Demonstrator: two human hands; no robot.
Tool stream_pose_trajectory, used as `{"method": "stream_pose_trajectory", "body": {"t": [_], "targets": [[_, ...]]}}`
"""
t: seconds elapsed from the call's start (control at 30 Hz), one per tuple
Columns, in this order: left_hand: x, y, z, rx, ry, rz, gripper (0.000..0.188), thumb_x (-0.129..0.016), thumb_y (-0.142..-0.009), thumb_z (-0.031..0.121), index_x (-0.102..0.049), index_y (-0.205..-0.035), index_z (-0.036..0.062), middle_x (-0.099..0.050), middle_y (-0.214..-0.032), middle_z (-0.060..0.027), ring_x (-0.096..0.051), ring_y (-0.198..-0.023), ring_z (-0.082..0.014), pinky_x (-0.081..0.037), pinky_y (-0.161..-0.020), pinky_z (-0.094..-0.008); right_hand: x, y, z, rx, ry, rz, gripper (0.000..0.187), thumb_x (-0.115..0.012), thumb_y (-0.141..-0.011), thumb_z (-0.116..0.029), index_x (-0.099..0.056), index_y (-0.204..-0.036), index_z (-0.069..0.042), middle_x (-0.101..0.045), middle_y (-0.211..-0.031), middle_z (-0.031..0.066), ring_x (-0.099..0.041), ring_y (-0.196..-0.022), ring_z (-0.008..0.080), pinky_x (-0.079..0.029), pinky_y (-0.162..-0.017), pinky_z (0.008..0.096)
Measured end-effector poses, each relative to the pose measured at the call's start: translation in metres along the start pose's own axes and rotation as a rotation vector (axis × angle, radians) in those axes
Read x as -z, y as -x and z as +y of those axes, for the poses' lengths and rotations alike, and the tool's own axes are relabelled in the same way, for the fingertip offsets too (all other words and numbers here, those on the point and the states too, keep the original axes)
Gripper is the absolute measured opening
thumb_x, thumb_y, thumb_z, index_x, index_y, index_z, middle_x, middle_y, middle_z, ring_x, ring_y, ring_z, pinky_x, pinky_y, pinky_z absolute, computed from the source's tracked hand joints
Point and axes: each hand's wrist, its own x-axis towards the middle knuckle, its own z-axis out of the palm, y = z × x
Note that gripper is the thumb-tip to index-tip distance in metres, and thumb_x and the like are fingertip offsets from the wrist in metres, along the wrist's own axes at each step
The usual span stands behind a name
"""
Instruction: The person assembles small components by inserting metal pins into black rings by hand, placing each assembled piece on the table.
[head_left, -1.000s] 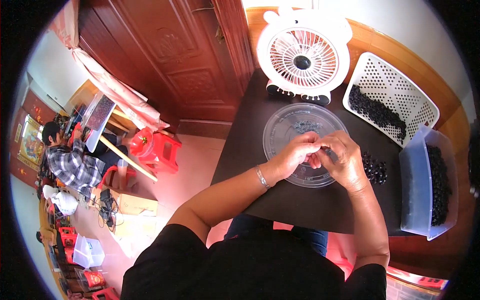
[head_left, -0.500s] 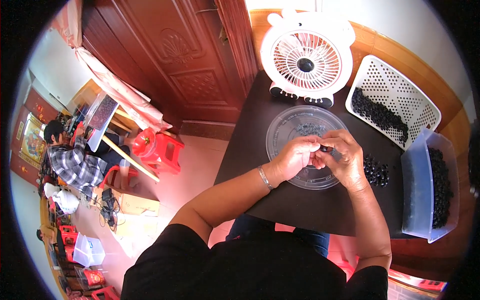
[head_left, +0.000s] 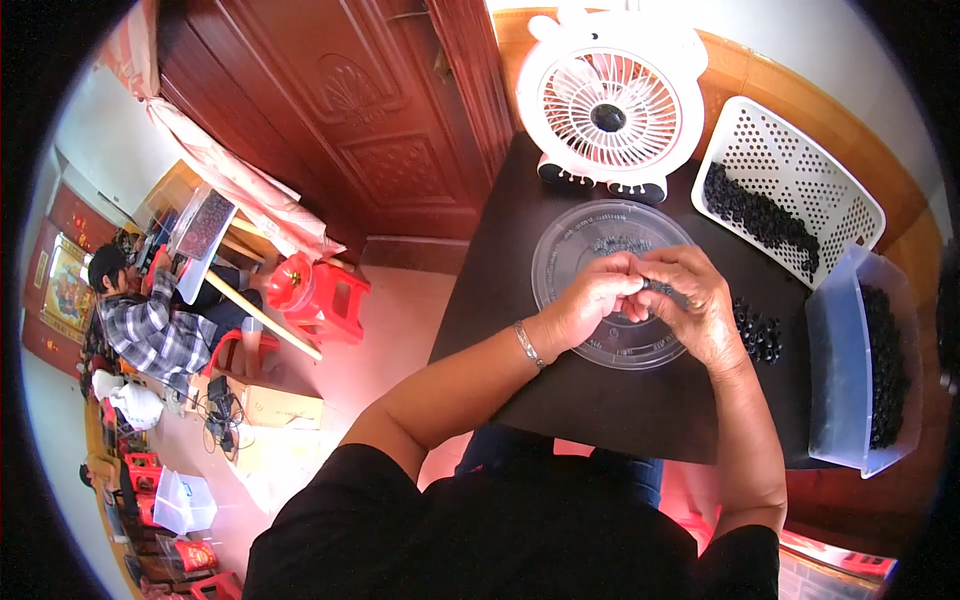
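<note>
Both hands meet above a clear round plastic lid [head_left: 548, 262] on the dark table. A small black part [head_left: 656, 287] is pinched between the thumb and fingers of my right hand [head_left: 703, 307]. Against the part's left end, my left hand [head_left: 596, 300] is closed in a pinch; whatever tiny thing its fingertips hold is hidden. Small grey pieces [head_left: 618, 243] lie in a heap on the lid. Right of my right hand, a loose group of small black parts [head_left: 757, 335] lies on the tabletop [head_left: 620, 412].
Behind the lid stands a white animal-shaped fan [head_left: 608, 110]. A white perforated basket [head_left: 790, 150] and a translucent bin [head_left: 838, 365], both with black parts, stand at the right. Far left, a person in a checked shirt [head_left: 150, 330] sits by a red stool [head_left: 335, 300].
The hands stay together over the lid, with the right fingers shifted slightly around the black part. The view has tilted a little.
</note>
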Motion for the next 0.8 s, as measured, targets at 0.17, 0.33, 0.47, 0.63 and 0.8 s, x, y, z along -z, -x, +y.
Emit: {"method": "stream_pose_trajectory", "body": {"t": [0.17,0.33,0.47,0.63,0.8], "targets": [[0.013,-0.001,0.013,-0.119,0.054,0.139,0.015,-0.052,-0.092,0.02,-0.055,-0.098,0.0064,-0.061,-0.086,-0.0072,-0.062,-0.074,-0.0202,-0.048,-0.068,-0.0311,0.013,0.003,0.018,-0.099,0.129,0.065,0.02,-0.069,-0.073,0.001,-0.068,-0.092,-0.005,-0.065,-0.09,0.0104,-0.063,-0.087,0.0253,-0.05,-0.077,0.0334],[0.023,-0.001,0.02,-0.158,0.104,0.272,0.013,-0.051,-0.092,0.019,-0.055,-0.097,0.0076,-0.061,-0.083,-0.0071,-0.06,-0.07,-0.0204,-0.046,-0.065,-0.0321,0.013,0.009,0.019,-0.198,0.174,-0.237,0.014,-0.072,-0.069,-0.006,-0.067,-0.082,-0.004,-0.062,-0.077,0.0092,-0.06,-0.077,0.0268,-0.048,-0.069,0.0361],[0.02,-0.003,0.018,-0.148,0.088,0.298,0.013,-0.051,-0.091,0.018,-0.055,-0.097,0.0075,-0.06,-0.082,-0.007,-0.059,-0.069,-0.0202,-0.046,-0.065,-0.0322,0.005,0.01,0.017,-0.194,0.299,-0.362,0.013,-0.071,-0.07,-0.012,-0.066,-0.079,-0.004,-0.061,-0.076,0.0092,-0.059,-0.08,0.0291,-0.047,-0.072,0.0393],[0.02,-0.004,0.017,-0.124,0.071,0.292,0.012,-0.051,-0.091,0.018,-0.055,-0.096,0.0074,-0.06,-0.082,-0.0076,-0.059,-0.068,-0.0203,-0.046,-0.064,-0.0324,-0.002,0.011,0.018,-0.151,0.35,-0.338,0.012,-0.068,-0.074,-0.013,-0.066,-0.081,-0.004,-0.061,-0.079,0.0106,-0.059,-0.082,0.0303,-0.047,-0.075,0.0407],[0.02,-0.004,0.014,-0.084,0.058,0.244,0.013,-0.051,-0.091,0.018,-0.055,-0.095,0.0062,-0.061,-0.081,-0.0077,-0.06,-0.068,-0.0197,-0.047,-0.063,-0.0311,-0.003,0.01,0.021,-0.204,0.244,-0.208,0.008,-0.063,-0.077,-0.006,-0.063,-0.083,-0.001,-0.063,-0.083,0.0148,-0.062,-0.08,0.0307,-0.048,-0.073,0.0386]]}}
